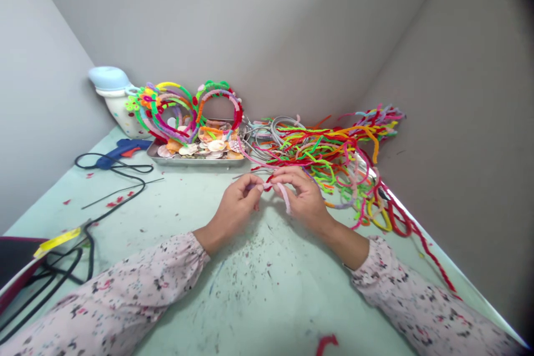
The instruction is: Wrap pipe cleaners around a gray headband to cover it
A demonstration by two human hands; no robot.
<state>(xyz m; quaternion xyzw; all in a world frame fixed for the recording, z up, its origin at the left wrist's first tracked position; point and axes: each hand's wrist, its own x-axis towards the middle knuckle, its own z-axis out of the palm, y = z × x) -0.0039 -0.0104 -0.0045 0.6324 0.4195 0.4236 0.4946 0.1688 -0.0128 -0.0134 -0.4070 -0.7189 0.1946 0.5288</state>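
Observation:
Over the middle of the table, my left hand (234,204) pinches a pale pink pipe cleaner (286,199) between thumb and fingertips. My right hand (307,200) grips the same pipe cleaner a little to the right, and its free end curves down in front of the palm. A bit of red pipe cleaner (269,178) shows between the two hands, against the pink one. My fingers partly hide where the two meet, so I cannot tell how they are joined. Both hands are closed, with fingertips almost touching.
Behind my hands, a metal tray (200,162) holds shells and several fuzzy headbands (219,89). A heap of colourful pipe cleaners (329,147) lies back right. To the left are a blue glue gun (120,150), its black cord (139,192) and a white container with a blue lid (109,79).

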